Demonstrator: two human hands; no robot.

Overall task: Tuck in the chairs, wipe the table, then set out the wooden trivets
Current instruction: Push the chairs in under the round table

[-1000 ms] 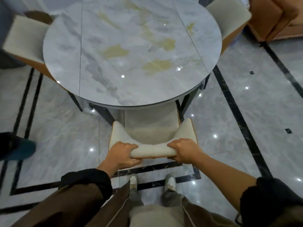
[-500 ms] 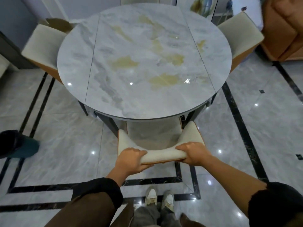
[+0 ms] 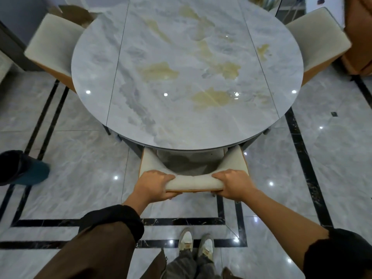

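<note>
Chair backrest point(image 3: 194, 183), just short of the worktop point(image 3: 187, 73) edge, is gripped at each end by left hand point(image 3: 154, 185) and right hand point(image 3: 234, 184), fingers curled over, arms extended.

One round grey marble surface point(image 3: 187, 117). Three cream-cushioned, orange-backed chairs: left chair point(image 3: 54, 41), right chair point(image 3: 316, 37), near chair point(image 3: 194, 183). Two hands: left hand point(image 3: 155, 184), right hand point(image 3: 233, 183). Two white shoes point(image 3: 186, 240).

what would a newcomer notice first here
The big round marble table fills the middle, its glossy top marked with yellowish patches. At its near edge, the left hand and right hand each grip the backrest of a cream chair whose seat sits partly under the tabletop. A left chair and a right chair flank the table farther back.
</note>
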